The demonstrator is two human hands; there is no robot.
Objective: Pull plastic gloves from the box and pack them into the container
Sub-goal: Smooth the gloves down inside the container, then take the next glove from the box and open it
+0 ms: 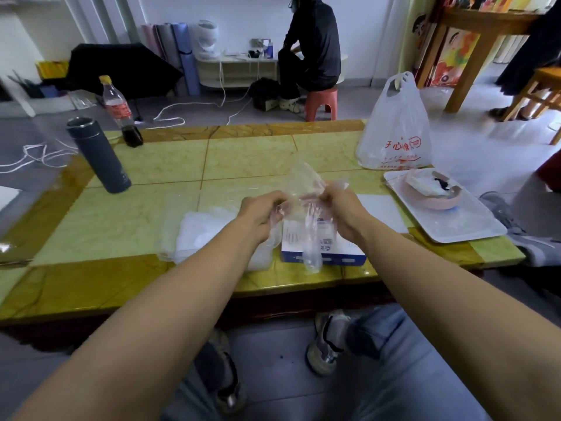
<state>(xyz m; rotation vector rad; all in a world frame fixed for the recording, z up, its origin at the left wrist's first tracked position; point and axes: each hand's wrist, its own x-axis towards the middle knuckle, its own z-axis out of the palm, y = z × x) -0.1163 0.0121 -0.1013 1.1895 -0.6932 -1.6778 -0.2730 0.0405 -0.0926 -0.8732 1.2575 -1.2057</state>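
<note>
Left hand (pixel 261 212) and right hand (pixel 342 210) on glove (pixel 303 183)

The table (pixel 145 214) carries one box (pixel 331 253), one container (pixel 194 229), one flask (pixel 97 156), one cola bottle (pixel 117 107), one bag (pixel 394 138) and one tray (pixel 473 226).

Red characters are printed across the front of the white plastic carrier bag (pixel 394 117) at the far right of the green-tiled tabletop (pixel 136 214). Only the character 心 can be made out with some certainty. A finer red line beneath is too small to be read.

Dark print is carried on the flat white-and-blue cardboard box (pixel 346 250), but it is blurred and partly veiled by the thin clear plastic glove (pixel 303 189) gripped by the left hand (pixel 261 212) and the right hand (pixel 343 211). No word can be read there.

The red label of the clear plastic cola bottle (pixel 117 107) is too blurred for lettering to be read.
</note>
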